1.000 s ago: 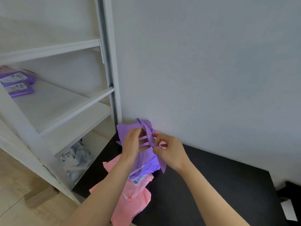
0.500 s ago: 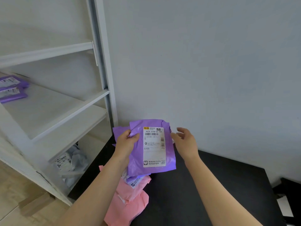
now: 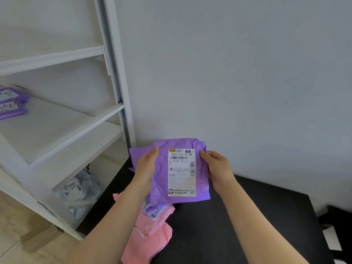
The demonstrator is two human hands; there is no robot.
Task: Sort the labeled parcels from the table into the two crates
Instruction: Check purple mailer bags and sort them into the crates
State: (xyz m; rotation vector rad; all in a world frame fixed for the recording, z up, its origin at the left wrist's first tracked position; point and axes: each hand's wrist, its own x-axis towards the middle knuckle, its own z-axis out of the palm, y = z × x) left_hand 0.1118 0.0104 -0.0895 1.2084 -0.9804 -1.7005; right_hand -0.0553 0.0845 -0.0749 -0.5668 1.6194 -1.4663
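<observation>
The sorting looks partly done. A purple parcel [image 3: 181, 172] is held up over the counter [image 3: 247, 216], label E008 facing the person. The left hand [image 3: 146, 166] pinches its left edge, thumb in front and fingers [image 3: 154, 152] behind, and the right hand [image 3: 217, 168] grips the right edge the same way. Another purple one [image 3: 138, 152] and pink parcels [image 3: 152, 237] still lie on the counter below. Purple parcels [image 3: 11, 103] lie on a shelf [image 3: 57, 134]. No crate is in view. Half a second earlier the right hand was spread and off the parcel; now it holds it.
</observation>
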